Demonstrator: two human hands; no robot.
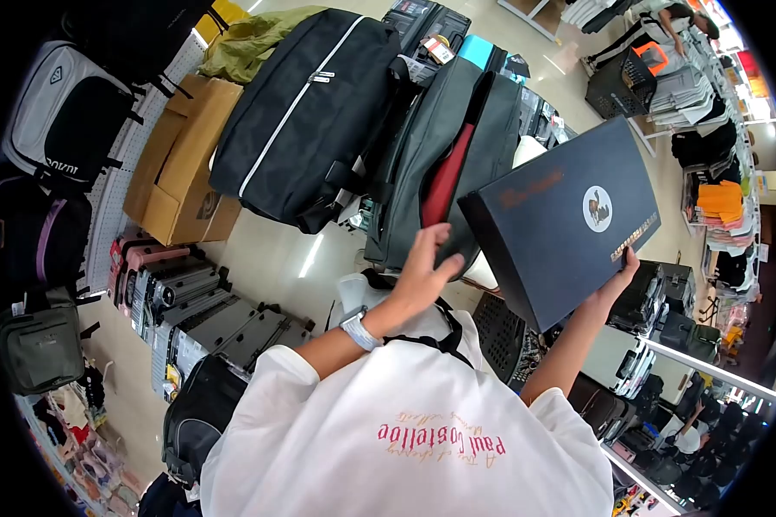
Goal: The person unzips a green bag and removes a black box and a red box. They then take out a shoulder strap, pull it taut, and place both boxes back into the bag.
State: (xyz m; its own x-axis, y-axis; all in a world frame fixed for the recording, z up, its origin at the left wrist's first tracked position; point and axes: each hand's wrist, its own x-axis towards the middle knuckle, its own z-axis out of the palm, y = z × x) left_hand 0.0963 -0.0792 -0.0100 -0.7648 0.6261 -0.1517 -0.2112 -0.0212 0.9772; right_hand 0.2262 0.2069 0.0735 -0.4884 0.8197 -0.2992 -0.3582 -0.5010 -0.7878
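- Two hands are up at one flat dark box (569, 220) in the head view. It is held tilted in the air in front of the white shirt (405, 431), with its round pale emblem and reddish lettering facing the camera.
- The right hand (616, 277) is clamped on the box's lower right edge, fingers curled up over its rim. The box spreads up and to the left from this hand.
- The left hand (424, 265), with a watch (358, 329) on its wrist, is spread loose with its fingers apart, just beside the box's left corner. I cannot tell whether it touches the box.
- Behind the box's left corner hangs a grey bag (422, 146) with a red strip.
- Farther left of the box is a black duffel (302, 112) with a white stripe, then a cardboard carton (181, 164).
- Below the box sits a black basket (502, 332).
- Well left of the box and lower, hard suitcases (190, 310) stand in a row.
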